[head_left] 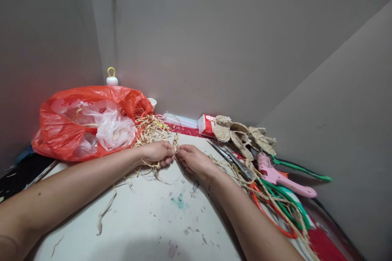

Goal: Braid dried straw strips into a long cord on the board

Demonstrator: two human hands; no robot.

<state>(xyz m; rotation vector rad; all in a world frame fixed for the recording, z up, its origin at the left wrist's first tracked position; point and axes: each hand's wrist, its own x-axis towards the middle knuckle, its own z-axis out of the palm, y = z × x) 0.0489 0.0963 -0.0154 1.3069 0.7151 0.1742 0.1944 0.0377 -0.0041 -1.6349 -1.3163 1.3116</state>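
Note:
Both my hands meet at the middle of a white, stained table (147, 220). My left hand (157, 152) is closed around a bundle of pale dried straw strips (153, 130). My right hand (192, 159) pinches the same strips (175, 143) just to the right, fingertips almost touching the left hand. A short plaited piece stands up between the two hands. Loose strands trail down from the left hand across the table.
A red plastic bag (92, 122) with white bags inside lies at the back left. To the right are woven straw pieces (241, 134), scissors (232, 159), a pink glue gun (278, 175), orange and green handled scissors (275, 208) and a red-white box (206, 124). Grey walls close in.

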